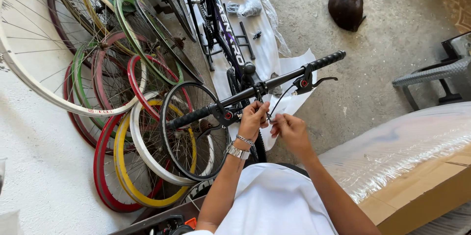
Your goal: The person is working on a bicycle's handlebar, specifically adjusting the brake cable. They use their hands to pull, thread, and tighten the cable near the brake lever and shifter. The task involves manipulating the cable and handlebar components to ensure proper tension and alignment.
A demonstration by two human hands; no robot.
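A black bicycle handlebar (255, 89) with rubber grips runs across the middle, a brake lever (314, 81) mounted near its right end. My left hand (253, 118), with a watch and bracelet on the wrist, pinches a thin black cable (277, 104) just below the bar. My right hand (289, 129) sits close beside it, fingertips closed on the same cable's lower end. The cable curves up toward the right brake lever. The purple and black bike frame (226, 34) stretches away beyond the bar.
Several coloured wheel rims (117, 117) lean against the white wall at left. A dark dog (345, 0) lies on the concrete floor at top. A grey chair (441, 70) stands at right. A plastic-wrapped cardboard box (407, 161) lies at lower right. White packing sheet (265, 48) under the bike.
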